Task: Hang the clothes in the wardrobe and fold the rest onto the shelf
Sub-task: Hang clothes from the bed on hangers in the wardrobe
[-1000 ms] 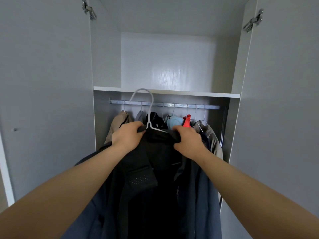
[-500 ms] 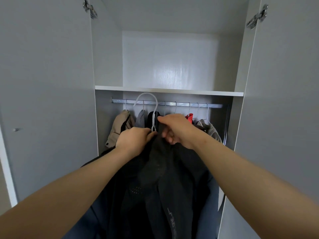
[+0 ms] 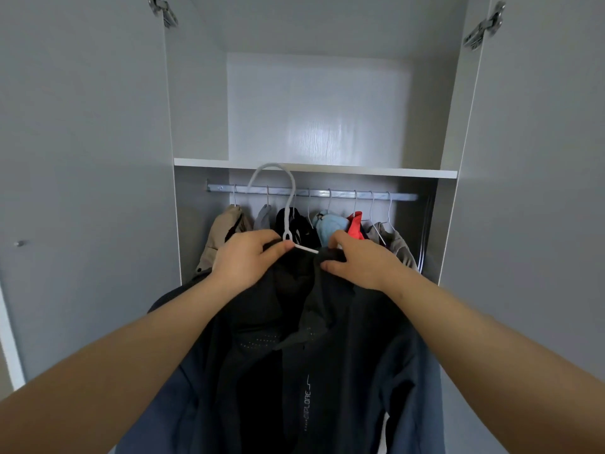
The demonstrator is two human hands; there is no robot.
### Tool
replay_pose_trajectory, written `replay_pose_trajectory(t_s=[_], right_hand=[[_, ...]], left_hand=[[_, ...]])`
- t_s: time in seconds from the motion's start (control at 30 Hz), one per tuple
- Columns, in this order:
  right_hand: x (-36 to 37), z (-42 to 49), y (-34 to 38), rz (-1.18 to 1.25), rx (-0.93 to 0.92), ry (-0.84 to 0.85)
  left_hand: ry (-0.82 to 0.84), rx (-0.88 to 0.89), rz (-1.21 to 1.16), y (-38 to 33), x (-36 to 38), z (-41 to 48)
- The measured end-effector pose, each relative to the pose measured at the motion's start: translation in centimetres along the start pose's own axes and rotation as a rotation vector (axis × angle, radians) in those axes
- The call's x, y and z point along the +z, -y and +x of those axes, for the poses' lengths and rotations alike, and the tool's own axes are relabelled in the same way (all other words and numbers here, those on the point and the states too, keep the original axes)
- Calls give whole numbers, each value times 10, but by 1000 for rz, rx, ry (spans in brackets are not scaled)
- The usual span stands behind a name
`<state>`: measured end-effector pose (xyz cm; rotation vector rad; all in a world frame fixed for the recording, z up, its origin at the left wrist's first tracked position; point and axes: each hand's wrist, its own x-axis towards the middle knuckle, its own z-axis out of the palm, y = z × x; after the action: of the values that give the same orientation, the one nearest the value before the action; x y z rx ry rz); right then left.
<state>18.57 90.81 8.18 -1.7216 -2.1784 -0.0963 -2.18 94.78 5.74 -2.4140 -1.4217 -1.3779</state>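
A dark jacket [image 3: 307, 348] hangs from a white plastic hanger [image 3: 288, 204] that I hold in front of the open wardrobe. My left hand [image 3: 248, 260] pinches the hanger's neck and the jacket's collar. The right shoulder of the jacket is gripped by my right hand [image 3: 363, 260]. The hanger's hook rises in front of the metal rail [image 3: 343, 194], just below the shelf [image 3: 360, 172]; whether it is over the rail I cannot tell. Several garments hang on the rail behind: a beige one [image 3: 222, 234], a light blue one [image 3: 330, 227], a red one [image 3: 355, 226].
Both wardrobe doors stand open, the left door [image 3: 82, 191] and the right door [image 3: 537, 191], with hinges at the top. A small knob [image 3: 20, 244] sits on the left door. The upper compartment [image 3: 314, 109] above the shelf holds nothing visible.
My right hand dropped from the hanger's neck back to the jacket's right shoulder. The jacket has turned so its front with the lettering faces me. The hanger's hook stands a little higher.
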Motion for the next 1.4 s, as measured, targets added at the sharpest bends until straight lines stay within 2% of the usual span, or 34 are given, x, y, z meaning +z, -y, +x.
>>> replay_pose_trajectory(t_s=[0.13,0.23,0.37,0.57,0.67,0.8,0.97,1.27,1.4], right_hand=[[7,-12,-7,106,-49,202],[14,-26,-20,290,-1,210],[21,-46,-42,468,153,157],[41,-79,-85,740,446,94],[44,-91,-109,777,569,82],[42,-101,-138,865,645,157],[53,-110,-166,945,740,239],[66,-71,-218,987,957,39],[75,-43,-240,989,1088,-17]], left_hand=[[84,55,-44,-16,22,-10],[100,118,-63,-32,39,-11],[190,165,-72,-49,64,-11],[404,103,-261,-70,113,-17],[416,91,-282,-78,138,-19],[401,-63,-357,-87,172,-19],[472,-197,-400,-90,209,-16],[516,-306,-549,-71,281,44],[546,-272,-546,-61,323,84]])
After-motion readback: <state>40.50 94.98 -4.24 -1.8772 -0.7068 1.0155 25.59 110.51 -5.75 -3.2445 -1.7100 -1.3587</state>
